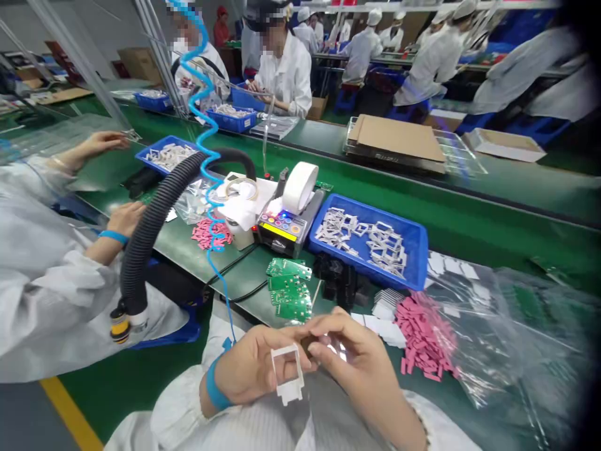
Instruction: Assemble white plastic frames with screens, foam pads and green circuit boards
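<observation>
Ahead of the left hand [248, 369] and right hand [361, 366], along the green bench [488, 216], a blue tray [370, 210] heaped with white frames, green circuit boards [288, 291] piled near it; closest, one white frame [287, 393] pinched in the left hand, right fingertips [328, 329] pressed together just beside it.

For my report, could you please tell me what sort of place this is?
Probably an electronics assembly line: green circuit boards, a long green conveyor bench, and workers in white coats seated along it.
</observation>
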`<action>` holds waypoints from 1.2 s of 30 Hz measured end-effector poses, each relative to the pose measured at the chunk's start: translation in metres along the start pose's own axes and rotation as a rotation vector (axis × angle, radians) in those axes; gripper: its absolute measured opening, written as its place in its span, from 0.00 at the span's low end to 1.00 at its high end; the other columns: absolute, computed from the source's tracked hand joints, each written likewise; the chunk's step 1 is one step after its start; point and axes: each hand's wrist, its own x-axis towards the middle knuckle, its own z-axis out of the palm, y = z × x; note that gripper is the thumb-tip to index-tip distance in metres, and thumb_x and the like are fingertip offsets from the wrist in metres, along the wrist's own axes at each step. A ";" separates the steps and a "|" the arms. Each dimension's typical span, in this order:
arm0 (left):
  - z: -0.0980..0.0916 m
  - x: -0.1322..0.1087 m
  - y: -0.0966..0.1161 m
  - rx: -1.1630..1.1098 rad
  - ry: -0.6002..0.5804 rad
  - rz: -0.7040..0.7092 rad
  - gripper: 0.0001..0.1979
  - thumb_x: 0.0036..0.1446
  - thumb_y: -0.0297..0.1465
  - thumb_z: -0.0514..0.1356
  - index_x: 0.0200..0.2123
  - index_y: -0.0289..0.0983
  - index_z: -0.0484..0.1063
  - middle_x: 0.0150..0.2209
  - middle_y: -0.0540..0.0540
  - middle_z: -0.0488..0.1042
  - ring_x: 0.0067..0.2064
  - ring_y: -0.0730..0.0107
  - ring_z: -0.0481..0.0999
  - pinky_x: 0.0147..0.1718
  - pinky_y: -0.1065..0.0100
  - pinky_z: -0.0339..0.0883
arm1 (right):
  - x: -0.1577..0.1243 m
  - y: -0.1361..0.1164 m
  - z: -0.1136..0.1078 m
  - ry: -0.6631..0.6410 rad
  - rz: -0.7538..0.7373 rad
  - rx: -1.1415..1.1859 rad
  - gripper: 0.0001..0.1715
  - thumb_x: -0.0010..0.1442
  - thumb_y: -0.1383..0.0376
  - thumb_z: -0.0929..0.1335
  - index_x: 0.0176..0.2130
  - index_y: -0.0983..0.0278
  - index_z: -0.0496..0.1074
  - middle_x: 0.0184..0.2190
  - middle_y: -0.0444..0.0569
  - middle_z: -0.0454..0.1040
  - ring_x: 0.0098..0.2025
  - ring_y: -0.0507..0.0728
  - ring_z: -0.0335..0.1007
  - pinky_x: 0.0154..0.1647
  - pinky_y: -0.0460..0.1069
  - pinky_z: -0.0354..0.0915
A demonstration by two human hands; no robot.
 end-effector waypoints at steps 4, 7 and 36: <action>-0.001 0.011 -0.002 0.092 0.001 -0.015 0.19 0.36 0.44 0.70 0.31 0.38 0.81 0.52 0.39 0.66 0.52 0.51 0.68 0.56 0.53 0.57 | 0.000 0.002 -0.014 0.164 -0.224 -0.268 0.06 0.57 0.71 0.67 0.33 0.59 0.69 0.31 0.46 0.71 0.34 0.55 0.68 0.32 0.50 0.66; -0.003 0.016 -0.001 0.203 -0.059 0.041 0.19 0.39 0.42 0.70 0.35 0.39 0.81 0.52 0.39 0.65 0.52 0.52 0.68 0.55 0.53 0.57 | 0.001 0.004 -0.020 0.175 -0.274 -0.377 0.07 0.57 0.72 0.66 0.33 0.60 0.68 0.28 0.46 0.68 0.32 0.54 0.65 0.30 0.50 0.64; -0.009 0.021 -0.006 0.464 0.093 0.009 0.18 0.41 0.45 0.68 0.34 0.42 0.80 0.52 0.40 0.72 0.54 0.46 0.70 0.53 0.54 0.64 | 0.001 0.016 -0.026 -0.014 -0.183 -0.257 0.08 0.65 0.67 0.59 0.33 0.63 0.63 0.33 0.48 0.65 0.39 0.55 0.59 0.42 0.52 0.59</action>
